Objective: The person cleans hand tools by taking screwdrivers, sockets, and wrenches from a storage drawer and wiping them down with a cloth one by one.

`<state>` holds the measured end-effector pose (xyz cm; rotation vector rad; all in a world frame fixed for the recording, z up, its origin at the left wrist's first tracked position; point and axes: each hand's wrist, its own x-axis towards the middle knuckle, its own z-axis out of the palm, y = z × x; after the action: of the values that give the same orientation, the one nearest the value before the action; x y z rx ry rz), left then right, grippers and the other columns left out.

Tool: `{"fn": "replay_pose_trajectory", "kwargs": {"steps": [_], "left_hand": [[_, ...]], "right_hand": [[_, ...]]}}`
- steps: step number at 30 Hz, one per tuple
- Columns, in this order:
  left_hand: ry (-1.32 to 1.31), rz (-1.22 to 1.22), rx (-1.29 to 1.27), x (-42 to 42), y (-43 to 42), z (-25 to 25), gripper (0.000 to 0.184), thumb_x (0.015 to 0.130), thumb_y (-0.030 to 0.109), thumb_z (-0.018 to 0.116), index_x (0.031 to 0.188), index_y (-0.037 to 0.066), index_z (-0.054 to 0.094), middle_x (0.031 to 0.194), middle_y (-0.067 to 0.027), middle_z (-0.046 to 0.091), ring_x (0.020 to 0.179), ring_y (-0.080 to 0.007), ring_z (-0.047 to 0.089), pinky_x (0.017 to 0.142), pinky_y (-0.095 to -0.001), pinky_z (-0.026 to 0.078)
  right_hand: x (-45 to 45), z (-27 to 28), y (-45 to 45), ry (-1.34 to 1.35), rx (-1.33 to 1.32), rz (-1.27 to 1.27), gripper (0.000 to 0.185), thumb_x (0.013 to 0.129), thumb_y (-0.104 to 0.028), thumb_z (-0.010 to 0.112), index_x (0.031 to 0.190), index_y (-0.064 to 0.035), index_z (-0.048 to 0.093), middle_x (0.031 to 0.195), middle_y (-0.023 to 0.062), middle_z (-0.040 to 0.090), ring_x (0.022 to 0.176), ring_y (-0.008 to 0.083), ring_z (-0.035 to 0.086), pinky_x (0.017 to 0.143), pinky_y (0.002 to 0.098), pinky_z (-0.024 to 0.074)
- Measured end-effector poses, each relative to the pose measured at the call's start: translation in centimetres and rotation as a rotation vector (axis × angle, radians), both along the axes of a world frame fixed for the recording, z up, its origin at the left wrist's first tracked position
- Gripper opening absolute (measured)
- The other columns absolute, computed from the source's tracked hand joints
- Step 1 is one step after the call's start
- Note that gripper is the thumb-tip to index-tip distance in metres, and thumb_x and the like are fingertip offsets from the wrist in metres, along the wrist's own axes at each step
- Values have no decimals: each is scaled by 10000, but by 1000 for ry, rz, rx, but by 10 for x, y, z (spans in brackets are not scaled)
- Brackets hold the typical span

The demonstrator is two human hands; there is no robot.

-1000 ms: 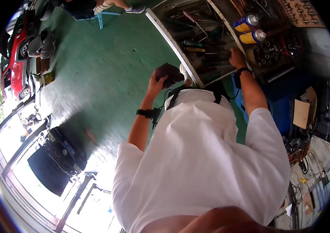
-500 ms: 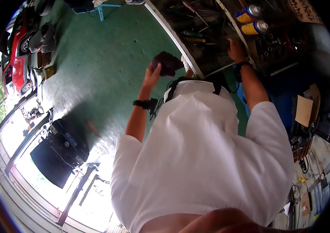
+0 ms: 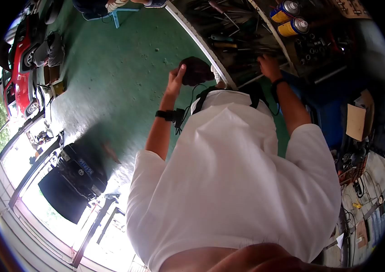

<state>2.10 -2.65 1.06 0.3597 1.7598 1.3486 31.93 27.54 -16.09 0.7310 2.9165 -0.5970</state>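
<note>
In my left hand (image 3: pixel 174 80) is a dark maroon cloth (image 3: pixel 197 71), bunched up, the thumb lying along its near side. The hand is closed on it, out to the left of the tool tray's pale edge. My right hand (image 3: pixel 270 68) is over the tray (image 3: pixel 217 58), fingers apart and reaching down among the tools; nothing shows in its grasp, though some fingertips are hard to make out. Below it lie several slim dark tools. Farther left in the tray are a screwdriver with a reddish handle (image 3: pixel 217 7) and a tool with a tan handle (image 3: pixel 225 45).
Two blue-and-yellow spray cans (image 3: pixel 293 27) stand right of the tray's divider, near several sockets (image 3: pixel 311 50). A blue stool (image 3: pixel 116 18) with a seated person's legs is at the top. A dark car (image 3: pixel 77 174) and a red car (image 3: pixel 20 77) are to the left.
My right hand has shifted slightly left and down over the tools. The cloth in my left hand has turned and spread out a little. The view has tilted slightly.
</note>
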Motion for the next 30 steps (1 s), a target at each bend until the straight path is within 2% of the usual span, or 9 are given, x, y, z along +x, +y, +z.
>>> {"fn": "replay_pose_trajectory", "kwargs": {"steps": [2,4,12,17,21,23,25,27,30], "left_hand": [[20,-15,-33,-1,-6,-6,471,1015,448,586,884,3,667,777,78,525,729,-41,427,634,-249,366],[37,-29,-62,-3,-8,-9,469,1017,444,586,852,10,652,755,85,488,715,-41,393,619,-250,340],[-85,39,55,2,-10,7,571,1028,440,552,1282,-67,615,1204,-73,675,1114,-145,594,982,-292,451],[55,93,147,18,-51,-62,537,1028,412,564,1278,-61,612,1192,-82,680,1120,-159,599,979,-309,461],[-172,72,19,4,-17,-2,400,1000,358,629,1174,-2,633,998,-36,651,906,-141,613,863,-305,505],[-80,61,84,-1,-11,-12,376,981,328,656,1114,-23,639,1031,-53,614,918,-152,607,858,-325,516],[386,-125,199,4,0,4,374,955,305,688,1070,-48,641,1134,-95,567,1016,-184,608,896,-362,523],[293,-180,135,10,14,44,386,895,290,748,1055,-49,657,1202,-148,538,1111,-275,602,963,-399,509],[729,-531,-10,8,25,45,401,825,294,800,1056,-11,676,1273,-181,494,1144,-371,587,979,-422,510]], "right_hand": [[-5,3,0,-41,-9,1,170,861,-69,661,1022,-93,612,1029,149,565,974,376,590,819,541,473],[-12,12,4,-310,-80,43,244,913,-107,638,1156,-99,622,1280,178,586,1119,380,591,912,571,470],[-10,12,5,-77,-161,26,237,947,-190,630,1157,-81,606,1126,179,647,1038,392,613,856,550,481],[-21,38,-3,88,-299,125,274,971,-254,606,1165,-61,622,1017,196,687,942,412,648,810,497,519],[-44,48,-25,229,-223,218,297,988,-301,580,1155,-61,632,999,195,696,935,388,664,808,486,531],[-60,60,-28,358,-190,250,281,987,-305,578,1121,-63,629,969,192,694,910,385,667,791,490,532],[-83,105,-39,23,-343,339,254,982,-310,581,1032,-62,602,910,175,677,863,391,661,733,503,526],[-100,123,-53,122,-334,339,229,973,-291,580,1002,-64,585,875,169,666,836,392,658,705,505,521],[-126,140,-65,224,-321,383,186,952,-256,574,974,-71,576,828,159,655,800,390,657,663,502,514]]}}
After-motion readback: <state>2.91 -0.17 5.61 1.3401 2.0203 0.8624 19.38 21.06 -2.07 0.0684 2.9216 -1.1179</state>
